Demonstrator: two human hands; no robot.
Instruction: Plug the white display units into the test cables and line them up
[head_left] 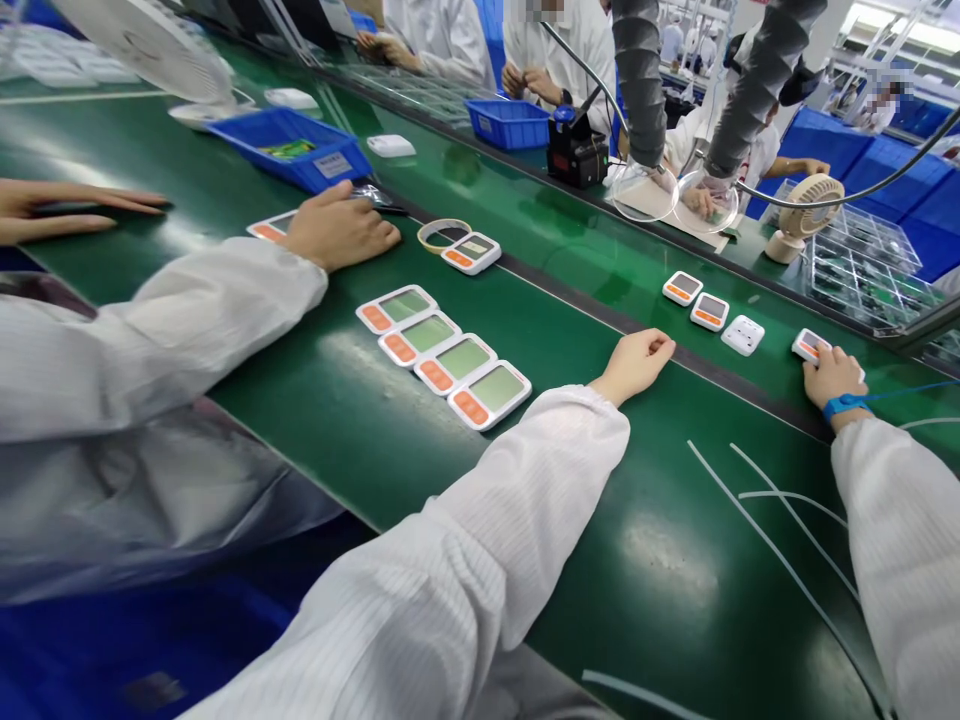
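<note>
My right hand, with a blue wrist strap, grips a small white-and-orange display device on the far side of the green bench. To its left lie two similar devices, screens up, and a white one turned back side up. My left hand rests with curled fingers by the dark strip, and nothing shows in it. Left of that arm, several larger devices with greenish screens and orange button panels lie in an overlapping slanted row.
At left, a co-worker's hand rests over another device; their other hand lies flat. Near them are a blue tray, a tape roll and one device. White strips cross the right side. Opposite stands a small fan.
</note>
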